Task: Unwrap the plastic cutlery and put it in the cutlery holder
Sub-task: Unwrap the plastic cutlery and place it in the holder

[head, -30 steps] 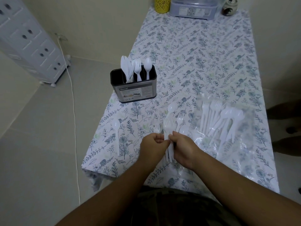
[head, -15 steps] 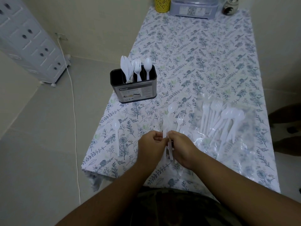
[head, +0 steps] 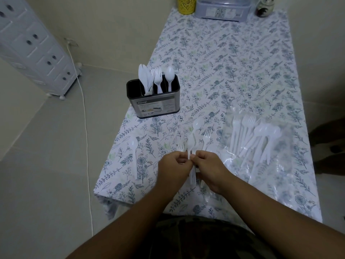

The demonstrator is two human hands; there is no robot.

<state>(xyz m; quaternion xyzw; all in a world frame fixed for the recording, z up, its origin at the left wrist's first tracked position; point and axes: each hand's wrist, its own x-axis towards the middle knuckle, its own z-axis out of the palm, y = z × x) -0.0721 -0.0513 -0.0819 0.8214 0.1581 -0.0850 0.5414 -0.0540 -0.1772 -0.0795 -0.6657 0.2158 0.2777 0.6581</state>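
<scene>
A small bundle of white plastic forks [head: 191,146] stands nearly upright between both hands, well nearer the camera than the cutlery holder [head: 154,99] and a little to its right, over the near part of the floral tablecloth [head: 233,68]. The left hand [head: 174,168] and the right hand [head: 211,168] meet at the bundle's handles, fingertips pinched on it from either side; whether a wrapper is still on it I cannot tell. Just behind the hands, toward the holder, lie a loose spoon [head: 197,124] and a loose fork [head: 206,136]. Another white spoon [head: 134,157] lies flat nearer than the holder, almost straight in front of it. The holder, dark inside with a labelled metal front, carries knives, forks and a spoon standing upright in its compartments. Right of the holder and nearer, a clear plastic bag [head: 261,146] lies flat with more forks and spoons on it. Far beyond the holder, at the table's end, stand a yellow cup [head: 185,5], a grey plastic box [head: 223,9] and a small jar [head: 265,6]
</scene>
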